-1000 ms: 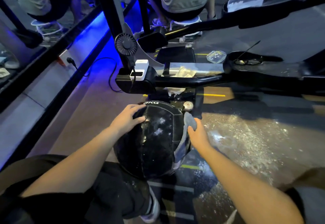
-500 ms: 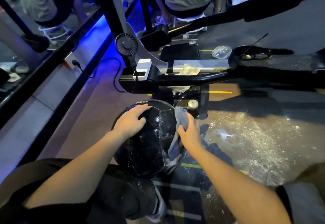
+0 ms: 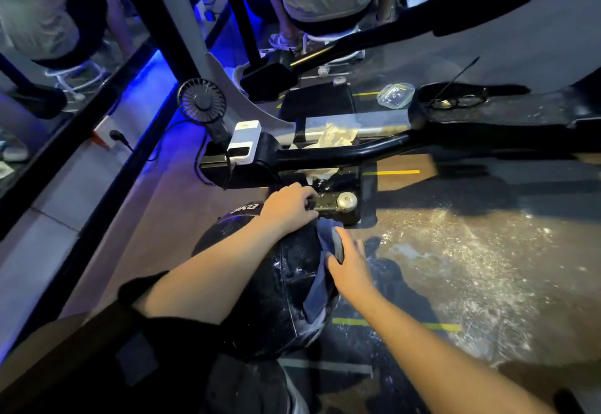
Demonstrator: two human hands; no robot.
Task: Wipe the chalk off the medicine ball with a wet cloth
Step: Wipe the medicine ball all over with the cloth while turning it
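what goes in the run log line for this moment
phase: wiping | left hand: gripping top of black medicine ball | right hand: pressing grey wet cloth on ball's right side | chalk: streaks remain

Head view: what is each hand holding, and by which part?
Right hand presses the cloth near its upper end against the medicine ball. Left hand steadies the ball's far top; neither clearly closes a grip.
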